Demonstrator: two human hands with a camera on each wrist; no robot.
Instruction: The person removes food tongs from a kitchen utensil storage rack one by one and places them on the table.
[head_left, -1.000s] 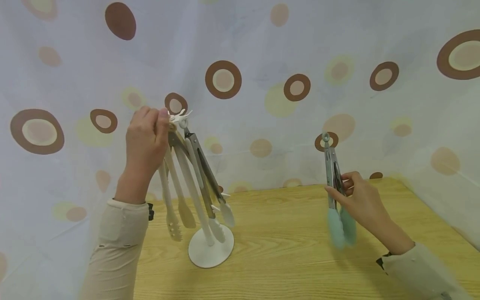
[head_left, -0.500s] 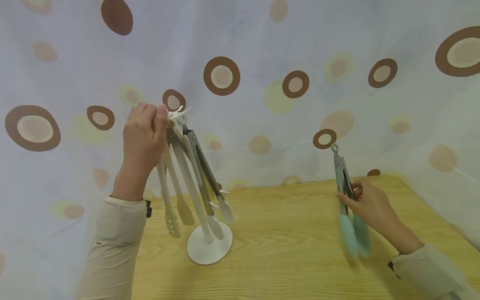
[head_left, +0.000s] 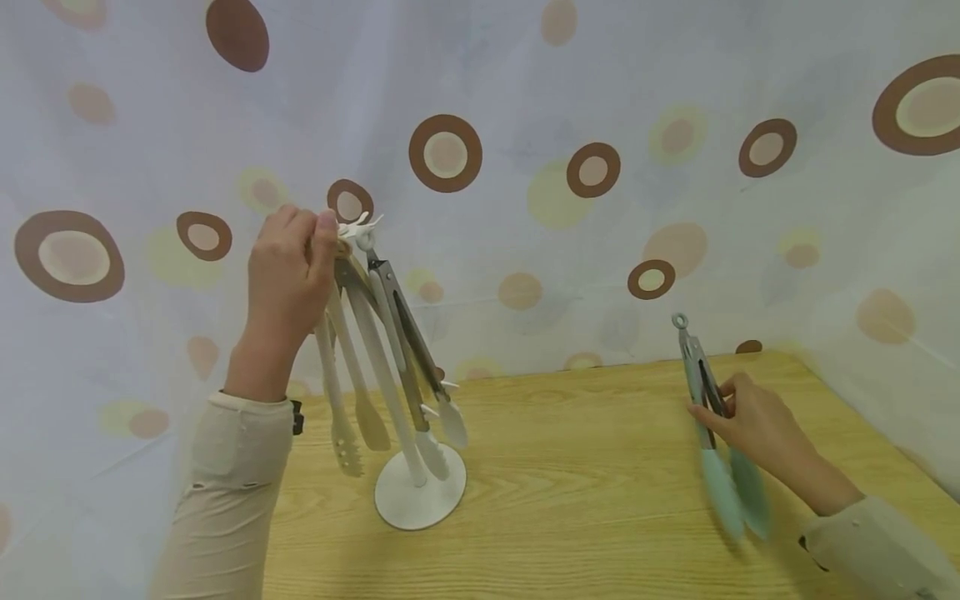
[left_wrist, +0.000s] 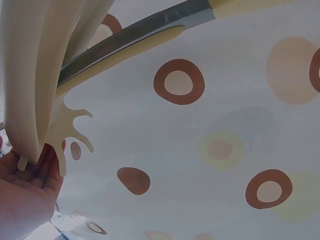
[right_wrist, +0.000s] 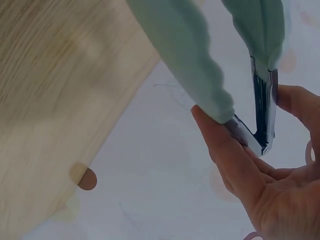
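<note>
mint-green tongs [head_left: 720,486] in right hand [head_left: 768,431]

Item one, to your right: tongs [head_left: 692,379], metal arms, ring at the top, mint-green scalloped heads; held tilted, ring up, heads down and spread apart.
Item two, to your left: white stand [head_left: 420,502], round base, slender post, branched top; hung with metal-armed, pale-tipped tongs [head_left: 416,339] and other pale utensils [head_left: 342,433], one head perforated.
</note>
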